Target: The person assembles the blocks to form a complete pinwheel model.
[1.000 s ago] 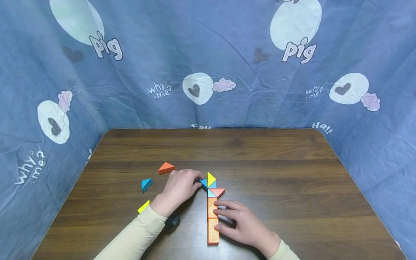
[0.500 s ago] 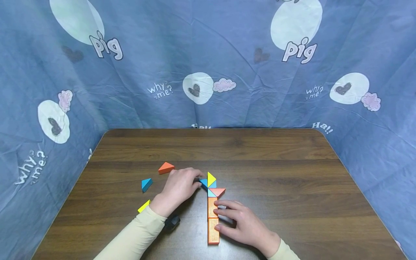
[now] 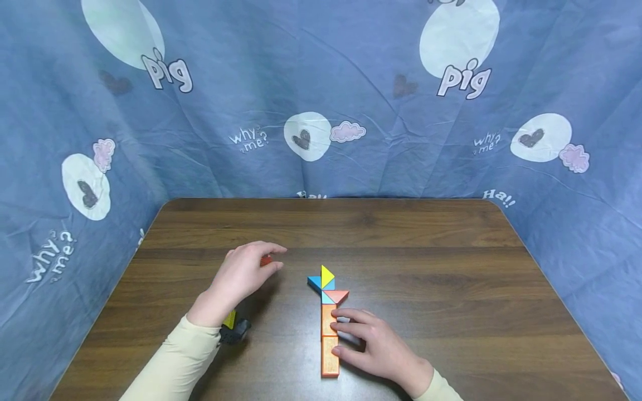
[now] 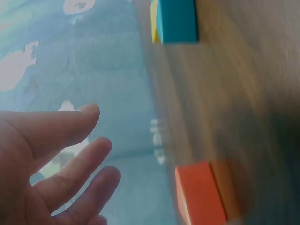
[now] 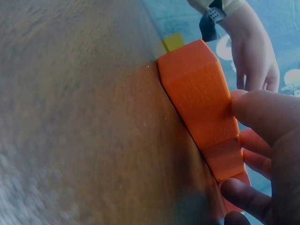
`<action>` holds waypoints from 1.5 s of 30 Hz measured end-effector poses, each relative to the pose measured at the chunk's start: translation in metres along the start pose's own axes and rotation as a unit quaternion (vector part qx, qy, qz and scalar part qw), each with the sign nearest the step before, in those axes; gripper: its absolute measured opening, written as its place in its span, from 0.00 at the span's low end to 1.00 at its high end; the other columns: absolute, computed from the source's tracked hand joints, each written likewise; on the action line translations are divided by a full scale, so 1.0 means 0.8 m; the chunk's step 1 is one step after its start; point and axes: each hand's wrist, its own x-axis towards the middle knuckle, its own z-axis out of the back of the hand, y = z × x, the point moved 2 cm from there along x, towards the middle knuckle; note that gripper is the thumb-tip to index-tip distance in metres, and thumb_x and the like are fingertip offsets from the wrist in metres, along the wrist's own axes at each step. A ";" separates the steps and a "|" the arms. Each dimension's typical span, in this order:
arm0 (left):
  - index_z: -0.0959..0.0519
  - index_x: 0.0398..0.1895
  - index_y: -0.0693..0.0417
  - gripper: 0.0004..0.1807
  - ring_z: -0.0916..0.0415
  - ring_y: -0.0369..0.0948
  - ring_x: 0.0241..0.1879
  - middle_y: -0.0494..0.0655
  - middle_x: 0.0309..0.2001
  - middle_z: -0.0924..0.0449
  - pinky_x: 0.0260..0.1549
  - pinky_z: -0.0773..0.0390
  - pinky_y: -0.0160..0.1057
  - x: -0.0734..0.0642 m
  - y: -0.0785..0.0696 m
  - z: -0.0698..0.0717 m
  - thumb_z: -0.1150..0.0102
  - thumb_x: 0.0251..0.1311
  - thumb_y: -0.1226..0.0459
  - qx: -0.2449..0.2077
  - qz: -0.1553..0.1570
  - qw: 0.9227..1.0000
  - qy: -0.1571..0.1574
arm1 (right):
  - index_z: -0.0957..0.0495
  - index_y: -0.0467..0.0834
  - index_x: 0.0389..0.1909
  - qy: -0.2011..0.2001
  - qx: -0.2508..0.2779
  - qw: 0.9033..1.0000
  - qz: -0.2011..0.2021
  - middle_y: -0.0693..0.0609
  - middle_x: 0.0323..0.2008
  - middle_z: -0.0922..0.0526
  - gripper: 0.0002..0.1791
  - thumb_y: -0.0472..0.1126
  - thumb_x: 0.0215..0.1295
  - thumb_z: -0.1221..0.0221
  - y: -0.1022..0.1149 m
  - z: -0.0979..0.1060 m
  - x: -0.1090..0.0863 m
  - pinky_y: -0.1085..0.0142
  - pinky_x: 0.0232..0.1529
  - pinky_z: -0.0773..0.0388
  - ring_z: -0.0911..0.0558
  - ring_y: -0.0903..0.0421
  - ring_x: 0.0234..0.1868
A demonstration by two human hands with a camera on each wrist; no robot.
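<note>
My left hand (image 3: 243,275) hovers over a loose red triangular block (image 3: 266,260), hiding most of it. In the left wrist view, its spread fingers stay apart from that red block (image 4: 201,194), with nothing between them. My right hand (image 3: 373,345) rests its fingertips along the right side of two orange rectangular blocks (image 3: 329,356) laid end to end. Above these blocks, a pinwheel shape lies flat: a yellow triangle (image 3: 326,276), a blue triangle (image 3: 314,283), a pink-red triangle (image 3: 337,296) and light blue pieces.
A loose yellow block (image 3: 229,319) shows partly behind the left wrist, beside the black wrist camera (image 3: 234,332). The brown wooden table (image 3: 451,267) ends at a blue patterned cloth (image 3: 381,184) behind and at both sides.
My left hand has left the blue triangle beside the pinwheel and moved left and slightly back, over the loose red block. It now covers the loose blue triangle. The right hand has stayed put.
</note>
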 end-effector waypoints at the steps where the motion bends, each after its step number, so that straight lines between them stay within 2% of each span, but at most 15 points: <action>1: 0.15 0.52 0.44 0.17 0.20 0.47 0.46 0.44 0.50 0.17 0.45 0.27 0.55 -0.001 0.005 0.004 0.30 0.58 0.61 -0.006 0.006 1.000 0.000 | 0.15 0.50 0.52 -0.004 -0.001 1.000 0.005 0.59 0.60 0.23 0.20 0.53 0.62 0.33 0.000 0.000 0.000 0.61 0.54 0.26 0.23 0.60 0.58; 7: 0.16 0.54 0.46 0.17 0.21 0.50 0.48 0.46 0.52 0.17 0.43 0.25 0.53 -0.010 0.030 0.024 0.32 0.60 0.61 -0.022 0.038 0.999 0.002 | 0.15 0.49 0.52 -0.012 -0.001 1.000 0.014 0.57 0.59 0.22 0.20 0.52 0.62 0.33 0.002 0.000 0.000 0.60 0.54 0.25 0.22 0.58 0.57; 12: 0.18 0.56 0.48 0.19 0.21 0.51 0.51 0.47 0.53 0.18 0.47 0.26 0.55 -0.016 0.051 0.031 0.33 0.61 0.61 -0.028 0.056 0.998 0.009 | 0.15 0.49 0.52 -0.011 -0.002 1.000 0.015 0.57 0.59 0.22 0.19 0.52 0.62 0.33 0.002 0.000 0.000 0.60 0.54 0.25 0.22 0.58 0.57; 23: 0.20 0.58 0.54 0.23 0.23 0.54 0.52 0.54 0.54 0.19 0.48 0.27 0.57 -0.017 0.094 0.022 0.33 0.61 0.56 -0.043 0.103 0.993 0.033 | 0.15 0.50 0.52 -0.001 0.004 1.000 -0.002 0.59 0.60 0.23 0.20 0.54 0.62 0.33 0.000 -0.001 -0.002 0.63 0.56 0.27 0.24 0.61 0.59; 27: 0.20 0.58 0.55 0.25 0.22 0.53 0.51 0.54 0.52 0.18 0.47 0.26 0.56 -0.014 0.105 0.016 0.33 0.61 0.53 -0.055 0.113 0.991 0.044 | 0.15 0.50 0.52 -0.008 0.000 1.000 0.008 0.58 0.60 0.23 0.20 0.53 0.62 0.33 0.000 0.000 -0.002 0.61 0.54 0.26 0.23 0.60 0.58; 35: 0.20 0.57 0.57 0.25 0.22 0.52 0.49 0.53 0.50 0.18 0.46 0.25 0.55 -0.008 0.113 0.018 0.33 0.61 0.52 -0.067 0.113 0.988 0.076 | 0.15 0.50 0.52 -0.001 0.002 1.000 0.005 0.59 0.60 0.23 0.20 0.54 0.63 0.34 -0.001 -0.002 -0.001 0.61 0.54 0.26 0.24 0.60 0.59; 40: 0.20 0.57 0.58 0.25 0.21 0.52 0.49 0.53 0.50 0.18 0.46 0.25 0.55 -0.006 0.113 0.022 0.33 0.61 0.53 -0.063 0.113 0.988 0.084 | 0.15 0.50 0.52 0.001 0.003 1.000 0.001 0.60 0.60 0.23 0.20 0.54 0.63 0.34 -0.002 -0.001 -0.001 0.62 0.55 0.26 0.24 0.61 0.59; 45: 0.20 0.56 0.57 0.25 0.21 0.52 0.49 0.53 0.50 0.18 0.47 0.25 0.55 -0.003 0.119 0.016 0.33 0.60 0.53 -0.054 0.113 0.987 0.097 | 0.15 0.50 0.51 0.002 0.010 1.000 -0.002 0.60 0.60 0.23 0.19 0.54 0.63 0.34 -0.001 0.000 -0.001 0.63 0.55 0.26 0.25 0.62 0.60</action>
